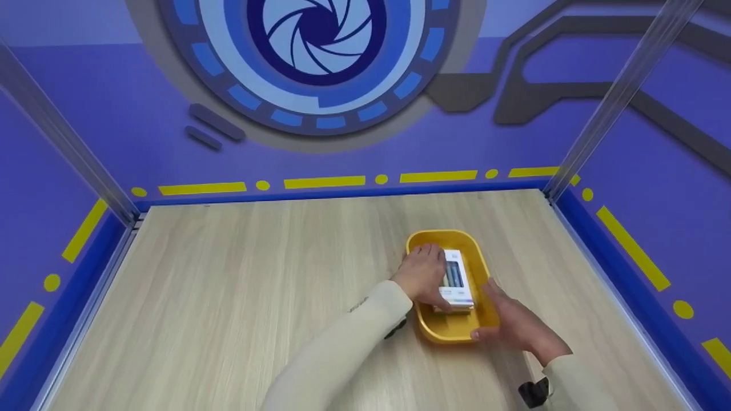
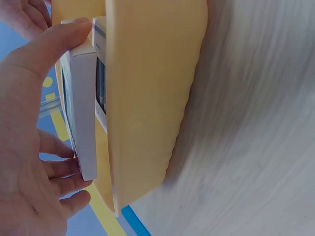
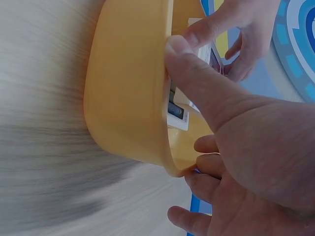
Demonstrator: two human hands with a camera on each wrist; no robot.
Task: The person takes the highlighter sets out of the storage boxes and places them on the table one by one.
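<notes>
My left hand (image 1: 422, 277) reaches into a yellow plastic bin (image 1: 438, 337) and grips a flat white box (image 2: 84, 113), its thumb at one end and fingertips at the other. In the left wrist view, a second white box (image 2: 100, 73) with a dark window lies beneath it inside the bin. This lower box (image 3: 177, 118) also shows in the right wrist view. My right hand (image 1: 517, 322) holds the bin at its near right corner. Its thumb (image 3: 184, 54) presses on the rim, and the other fingers touch the rim further round.
The bin stands on the right part of a light wood-grain table (image 1: 257, 285). A blue-purple panel (image 1: 320, 165) with yellow marks rises behind the table, and similar panels stand at the left and right. Clear corner posts (image 1: 617, 97) join them.
</notes>
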